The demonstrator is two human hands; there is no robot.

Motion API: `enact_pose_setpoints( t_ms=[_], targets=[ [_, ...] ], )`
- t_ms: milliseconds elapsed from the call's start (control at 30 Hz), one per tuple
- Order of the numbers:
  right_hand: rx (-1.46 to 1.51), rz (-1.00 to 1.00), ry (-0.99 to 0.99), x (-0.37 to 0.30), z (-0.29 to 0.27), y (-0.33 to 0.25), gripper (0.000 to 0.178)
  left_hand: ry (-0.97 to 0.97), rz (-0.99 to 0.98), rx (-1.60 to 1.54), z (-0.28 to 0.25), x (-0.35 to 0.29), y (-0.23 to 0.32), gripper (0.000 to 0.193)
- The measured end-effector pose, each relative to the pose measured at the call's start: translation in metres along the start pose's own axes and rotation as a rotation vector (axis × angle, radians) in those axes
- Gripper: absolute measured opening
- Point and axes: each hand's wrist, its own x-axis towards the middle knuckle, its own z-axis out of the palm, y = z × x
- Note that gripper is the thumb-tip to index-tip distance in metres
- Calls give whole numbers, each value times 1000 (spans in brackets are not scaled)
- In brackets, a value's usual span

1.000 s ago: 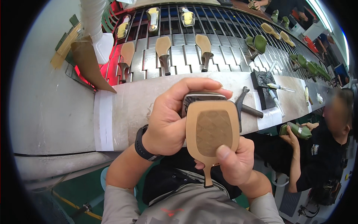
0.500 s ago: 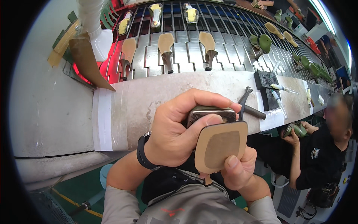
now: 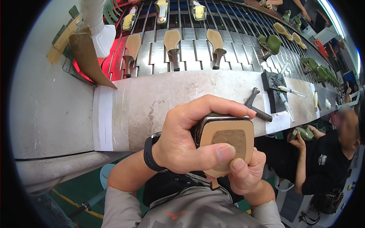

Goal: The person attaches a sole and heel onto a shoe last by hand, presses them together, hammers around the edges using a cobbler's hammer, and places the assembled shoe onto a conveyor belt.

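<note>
Above my lap, close to the worktable's near edge, both hands grip a tan shoe sole point(image 3: 245, 131) with a textured oval patch in its middle. My left hand point(image 3: 178, 138) wraps round a dark, shiny-edged shoe upper point(image 3: 207, 119) behind the sole. Its thumb lies across the sole's face, and its fingers curl over the top. Lower right, my right hand point(image 3: 249, 173) pinches the sole with its thumb on the face; its other fingers are mostly hidden behind. A narrow brown piece with a dark tip hangs below the sole. Most of the upper is hidden.
Beyond the worktable point(image 3: 163, 89) runs a slatted metal conveyor point(image 3: 194, 57) carrying tan soles with dark heels point(image 3: 173, 41) and green shoes point(image 3: 272, 44). A hammer point(image 3: 258, 110) and a black block point(image 3: 272, 85) with syringe-like tubes lie at right. Beside them a co-worker point(image 3: 323, 159) holds a green shoe.
The sole has come up against the upper and tilted to face me. My left thumb has moved from the upper onto the sole's face.
</note>
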Motion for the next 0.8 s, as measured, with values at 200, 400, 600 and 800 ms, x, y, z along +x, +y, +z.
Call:
enact_pose_setpoints(
  t_ms=[200, 400, 600, 800],
  targets=[
    [22, -16, 15, -1, 2, -1, 36, -10, 11, 7, 1, 0, 1, 59],
    [61, 23, 49, -2, 5, -4, 36, 56, -41, -29, 8, -1, 7, 58],
    [-25, 66, 38, 0, 0, -10, 39, 72, -164, -185, 7, 11, 12, 67],
    [154, 232, 213, 29, -7, -28, 44, 22, -87, -274, -18, 39, -12, 68]
  ],
)
